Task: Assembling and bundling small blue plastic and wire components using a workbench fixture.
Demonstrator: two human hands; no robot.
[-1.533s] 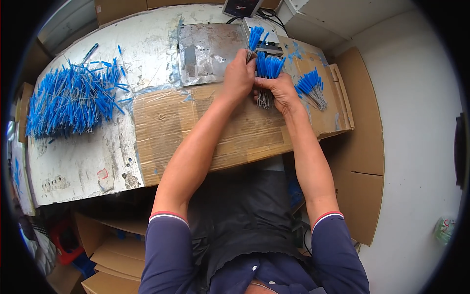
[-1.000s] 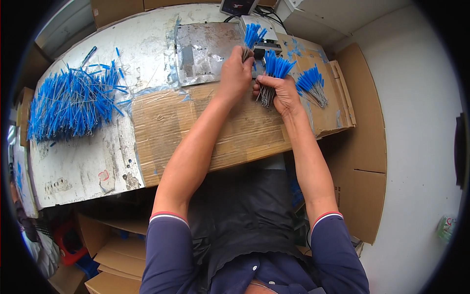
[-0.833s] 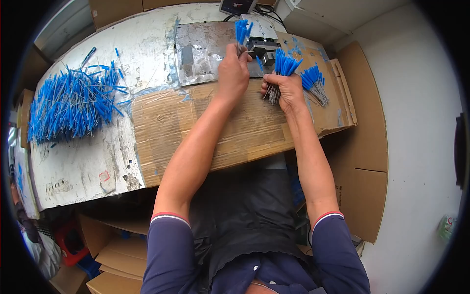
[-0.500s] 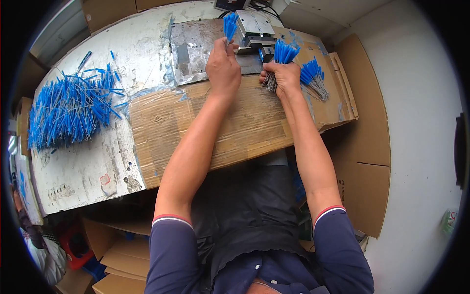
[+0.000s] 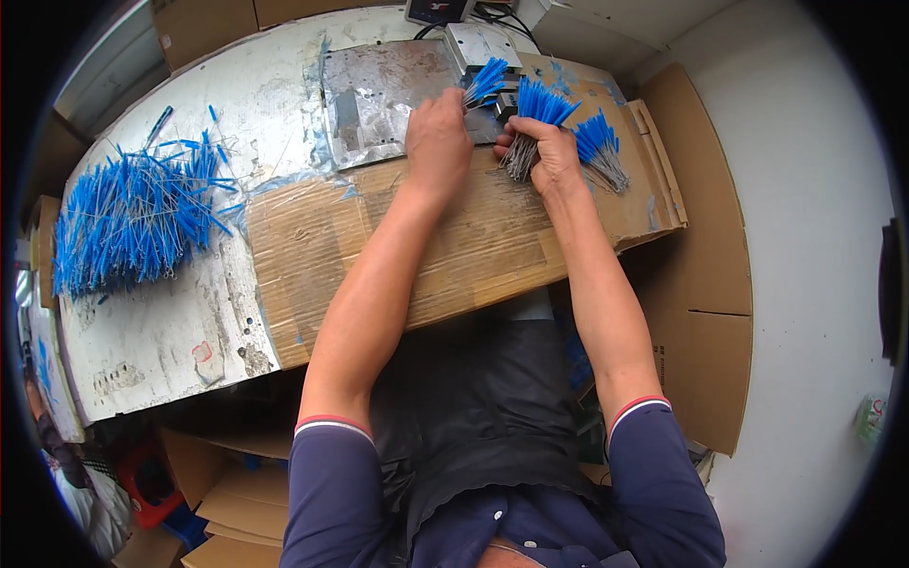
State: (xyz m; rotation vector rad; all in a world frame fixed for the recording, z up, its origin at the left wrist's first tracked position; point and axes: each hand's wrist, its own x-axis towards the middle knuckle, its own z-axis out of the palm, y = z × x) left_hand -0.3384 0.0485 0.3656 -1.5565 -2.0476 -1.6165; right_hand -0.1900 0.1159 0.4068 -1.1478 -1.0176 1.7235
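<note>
My left hand (image 5: 440, 135) is closed on a small bunch of thin wire pieces with blue sleeves (image 5: 488, 80), their blue ends tilted to the upper right. Close by on its right, my right hand (image 5: 549, 156) grips a thicker bunch of the same blue-sleeved wire pieces (image 5: 543, 102). This bunch stands nearly upright, blue ends up, with bare wire ends below the fingers. Another bundle of blue-sleeved wire pieces (image 5: 600, 150) lies on the cardboard just right of that hand. A big heap of them (image 5: 137, 218) covers the table's left side.
A metal plate (image 5: 379, 104) lies beyond the cardboard sheet (image 5: 379, 256) on the white table (image 5: 151, 346). Behind my hands stands a metal block device (image 5: 483, 45), with a small dark screen (image 5: 438, 9) farther back. A pen (image 5: 159, 126) lies behind the heap. Cardboard (image 5: 705, 256) lines the right side.
My left hand has come down slightly, and its bunch has swung from upright to leaning right, toward the right hand's bunch. The right hand has shifted slightly left, still gripping its bunch.
</note>
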